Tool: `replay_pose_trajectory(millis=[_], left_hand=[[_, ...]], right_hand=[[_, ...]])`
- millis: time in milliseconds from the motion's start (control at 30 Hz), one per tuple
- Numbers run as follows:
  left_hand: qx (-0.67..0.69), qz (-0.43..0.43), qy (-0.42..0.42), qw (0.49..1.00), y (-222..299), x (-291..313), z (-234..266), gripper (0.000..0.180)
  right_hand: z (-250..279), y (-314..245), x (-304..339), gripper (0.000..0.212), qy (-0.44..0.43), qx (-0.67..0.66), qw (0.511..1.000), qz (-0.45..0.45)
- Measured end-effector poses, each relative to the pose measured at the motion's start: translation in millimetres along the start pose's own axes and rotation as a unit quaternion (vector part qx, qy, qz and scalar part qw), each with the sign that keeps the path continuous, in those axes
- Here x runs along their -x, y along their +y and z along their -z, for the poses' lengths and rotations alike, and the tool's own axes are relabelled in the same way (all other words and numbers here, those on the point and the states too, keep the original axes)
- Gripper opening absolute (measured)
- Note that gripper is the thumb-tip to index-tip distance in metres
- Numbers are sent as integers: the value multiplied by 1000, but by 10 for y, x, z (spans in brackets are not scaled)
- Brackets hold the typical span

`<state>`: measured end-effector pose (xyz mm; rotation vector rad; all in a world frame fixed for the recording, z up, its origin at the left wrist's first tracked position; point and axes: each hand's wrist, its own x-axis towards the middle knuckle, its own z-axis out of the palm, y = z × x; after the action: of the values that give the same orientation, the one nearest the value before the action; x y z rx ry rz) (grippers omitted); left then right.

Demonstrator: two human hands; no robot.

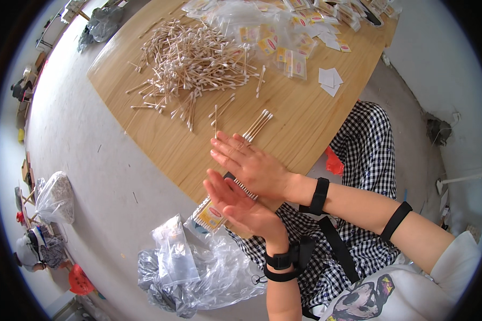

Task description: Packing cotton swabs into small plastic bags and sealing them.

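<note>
My right hand (pixel 254 167) lies palm down with its fingers stretched out over the near corner of the table. A small row of cotton swabs (pixel 261 124) sticks out beyond its fingers, and a single swab (pixel 216 119) lies by its fingertips. Just below, my left hand (pixel 241 207) is held palm up, fingers loosely extended. Between the two hands shows a dark strip (pixel 230 175) with a row of white tips (pixel 245 188), partly hidden. Next to the left hand, a clear pack of swabs (pixel 209 215) with a yellow and white label rests at the table edge.
A large heap of loose cotton swabs (pixel 198 64) covers the far left of the wooden table (pixel 160 144). Clear bags and labelled packs (pixel 295 65) lie at the back, with white cards (pixel 330 80) nearby. Crumpled plastic bags (pixel 198 273) hang below the near corner. A person (pixel 37 251) is at far left.
</note>
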<state>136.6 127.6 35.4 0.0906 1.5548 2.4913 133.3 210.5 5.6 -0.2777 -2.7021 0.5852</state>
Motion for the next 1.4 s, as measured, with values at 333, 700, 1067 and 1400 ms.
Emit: replay_pose_trajectory(millis=[333,700,1067,1400], left_hand=[[-63,-11,-4,998,137,-18,11,67],[-38,126,14,991,285,316,241,41],[-114,96,22,989,458,265,321,33],[-627,-46,-22,777,551,-602,903,36]], right_hand=[[13,34,1,52,-4,42,999,28],[-4,55,7,51,9,23,999,20],[2,6,-7,50,4,73,997,25],[-30,-83,-88,46,23,55,998,26]])
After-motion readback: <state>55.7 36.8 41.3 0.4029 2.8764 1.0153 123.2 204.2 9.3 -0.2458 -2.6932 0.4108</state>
